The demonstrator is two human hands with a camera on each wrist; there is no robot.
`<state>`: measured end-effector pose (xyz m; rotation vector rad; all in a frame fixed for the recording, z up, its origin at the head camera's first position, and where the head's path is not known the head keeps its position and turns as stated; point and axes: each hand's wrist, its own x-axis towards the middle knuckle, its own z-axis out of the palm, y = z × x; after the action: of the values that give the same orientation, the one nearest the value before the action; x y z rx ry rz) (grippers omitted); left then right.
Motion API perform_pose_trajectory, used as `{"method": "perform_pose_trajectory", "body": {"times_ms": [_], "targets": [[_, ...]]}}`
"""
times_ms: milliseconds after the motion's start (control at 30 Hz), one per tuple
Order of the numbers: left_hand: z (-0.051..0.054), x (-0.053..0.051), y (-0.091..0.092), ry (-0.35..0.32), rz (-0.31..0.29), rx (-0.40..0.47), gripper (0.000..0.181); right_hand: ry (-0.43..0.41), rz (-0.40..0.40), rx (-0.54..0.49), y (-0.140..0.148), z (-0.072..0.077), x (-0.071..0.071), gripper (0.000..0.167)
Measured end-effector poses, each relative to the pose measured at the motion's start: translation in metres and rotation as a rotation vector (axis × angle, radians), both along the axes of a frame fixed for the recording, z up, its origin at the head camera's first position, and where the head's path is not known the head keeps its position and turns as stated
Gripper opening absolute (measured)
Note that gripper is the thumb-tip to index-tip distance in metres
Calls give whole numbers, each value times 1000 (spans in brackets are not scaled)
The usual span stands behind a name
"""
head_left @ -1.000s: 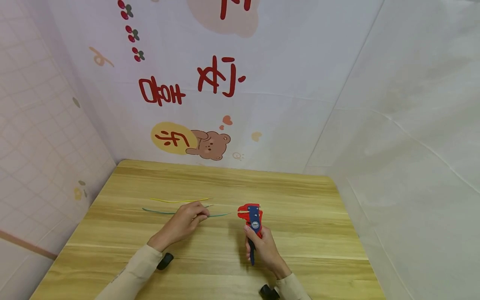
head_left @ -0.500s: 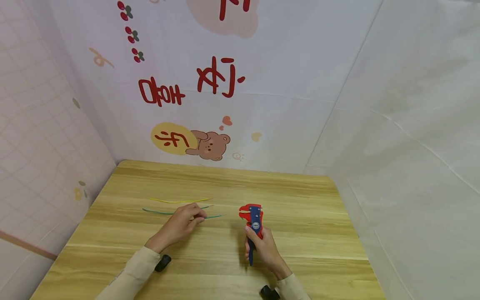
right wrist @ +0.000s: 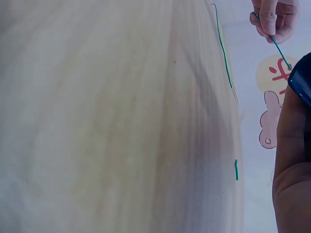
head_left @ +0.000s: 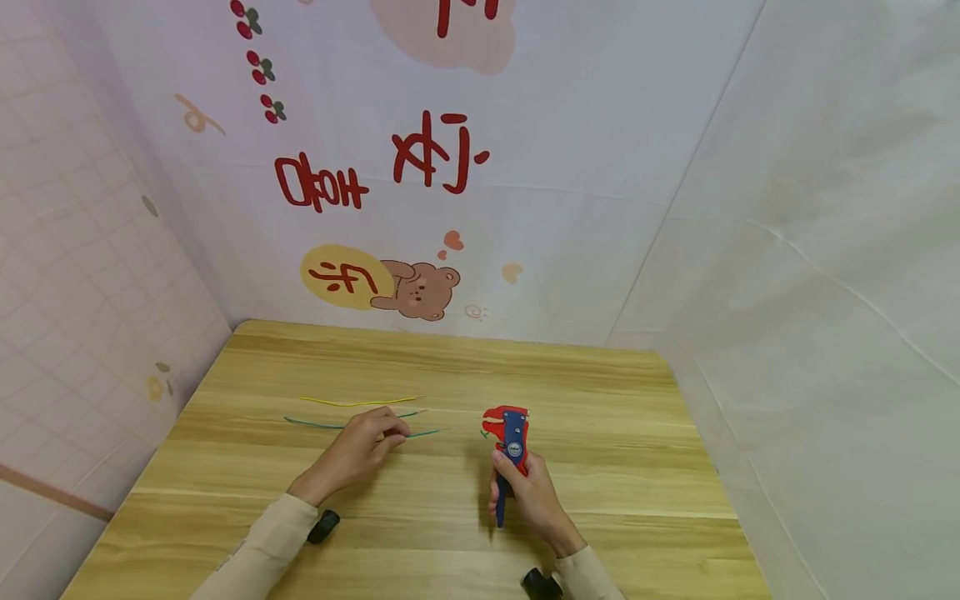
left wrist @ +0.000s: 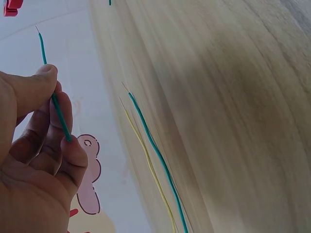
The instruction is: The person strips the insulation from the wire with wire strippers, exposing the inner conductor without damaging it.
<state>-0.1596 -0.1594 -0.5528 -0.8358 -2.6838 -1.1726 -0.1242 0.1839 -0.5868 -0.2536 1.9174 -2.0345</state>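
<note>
My left hand (head_left: 365, 440) pinches a short green wire (left wrist: 60, 116) between thumb and fingers; thin bare strands stick out of its far end. The right hand (head_left: 534, 500) grips a red and blue wire stripper (head_left: 514, 429) by its handles, the head pointing left, apart from the wire's tip. Just under the stripper's red nose shows a small green scrap (head_left: 484, 433); the right wrist view has a short green piece (right wrist: 236, 170) too. Beyond the left hand a second green wire (left wrist: 158, 153) and a yellow wire (left wrist: 148, 158) lie on the table, bare strands at their ends.
The wood-grain table (head_left: 615, 467) backs onto a white printed cloth wall (head_left: 570, 192), with more cloth along both sides. A black wrist camera (head_left: 324, 527) sits below the left wrist, another (head_left: 542, 583) below the right.
The left hand has drawn the green wire left, away from the stripper. The stripper has shifted slightly right. A green scrap now shows clearly under its nose.
</note>
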Motion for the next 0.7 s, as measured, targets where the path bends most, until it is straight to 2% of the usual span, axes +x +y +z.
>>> {"method": "perform_pose_trajectory", "body": {"times_ms": [467, 700], "targets": [[-4, 0, -4, -16, 17, 5, 8, 21, 19, -17, -1, -3, -3, 58], [-7, 0, -4, -25, 25, -2, 9, 12, 11, -25, -1, 2, -4, 35]]}}
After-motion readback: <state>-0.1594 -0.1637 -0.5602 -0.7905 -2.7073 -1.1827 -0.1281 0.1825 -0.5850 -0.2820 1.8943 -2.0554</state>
